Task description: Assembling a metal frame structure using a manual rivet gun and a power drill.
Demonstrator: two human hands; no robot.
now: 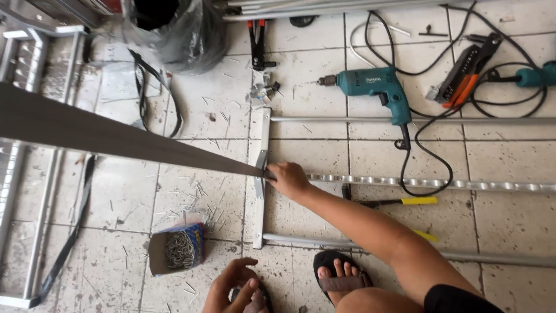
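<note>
Tiled floor (509,168) is littered with nails | long grey strip (116,136) end is pinched by right hand (288,178) at metal frame (262,174) | left hand (231,287), grip loosely curled, is rested empty near nail box (176,248)

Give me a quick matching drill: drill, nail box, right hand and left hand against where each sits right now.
Things:
1. drill
2. nail box
3. right hand
4. left hand

Places:
A. at the bottom edge, beside the sandalled foot
B. on the tiles past the top rail, cable trailing
C. at the end of the long grey strip, on the frame
D. open on the floor, left of the frame

Pairs: 1-B, 2-D, 3-C, 4-A
</note>
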